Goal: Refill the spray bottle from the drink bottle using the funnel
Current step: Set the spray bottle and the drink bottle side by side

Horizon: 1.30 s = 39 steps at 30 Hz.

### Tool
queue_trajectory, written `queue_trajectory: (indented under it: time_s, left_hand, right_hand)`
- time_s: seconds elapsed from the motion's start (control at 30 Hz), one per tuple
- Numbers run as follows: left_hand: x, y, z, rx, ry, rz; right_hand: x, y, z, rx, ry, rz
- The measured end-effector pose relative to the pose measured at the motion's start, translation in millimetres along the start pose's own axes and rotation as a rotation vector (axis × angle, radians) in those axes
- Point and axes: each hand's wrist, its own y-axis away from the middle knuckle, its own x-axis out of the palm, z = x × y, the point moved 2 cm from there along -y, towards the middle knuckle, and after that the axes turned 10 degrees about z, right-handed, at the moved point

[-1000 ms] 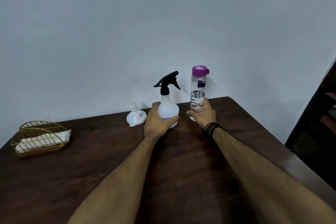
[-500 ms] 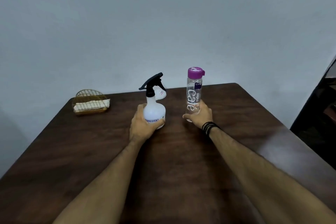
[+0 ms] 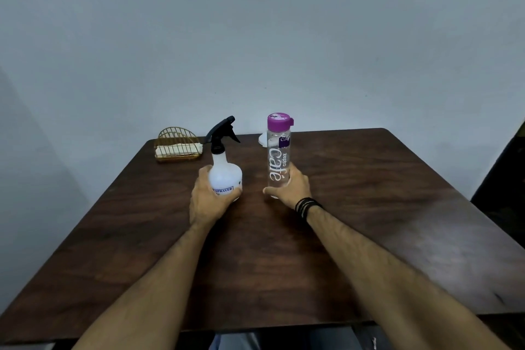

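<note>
Now I see both hands closed on bottles that stand upright on the dark brown wooden table. My left hand wraps around the lower body of the white plastic spray bottle with black trigger head, and my right hand holds the base of the clear drink bottle with purple cap. A small white funnel lies behind the drink bottle, mostly hidden. Near the far left corner sits a golden wire napkin holder.
</note>
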Motion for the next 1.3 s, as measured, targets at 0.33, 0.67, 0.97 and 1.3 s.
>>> queue_trajectory:
  time_s: [0.33, 0.67, 0.97, 1.3]
  left_hand:
    - [1.0, 2.7, 1.8, -0.030, -0.035, 0.003]
    - [-11.6, -20.7, 20.7, -0.243, -0.094, 0.180]
    - [-4.2, -31.9, 30.0, -0.209, -0.561, 0.336]
    - [-0.6, -38.6, 33.2, -0.254, -0.625, 0.370]
  right_hand:
    - [-2.4, 1.7, -0.7, -0.057, -0.048, 0.120]
    - [-45.1, -41.0, -18.8, 0.085, 0.220, 0.122]
    - [-29.7, -103.4, -45.0, 0.052, 0.697, 0.339]
    - [3.4, -253.9, -97.0, 0.026, 0.216, 0.254]
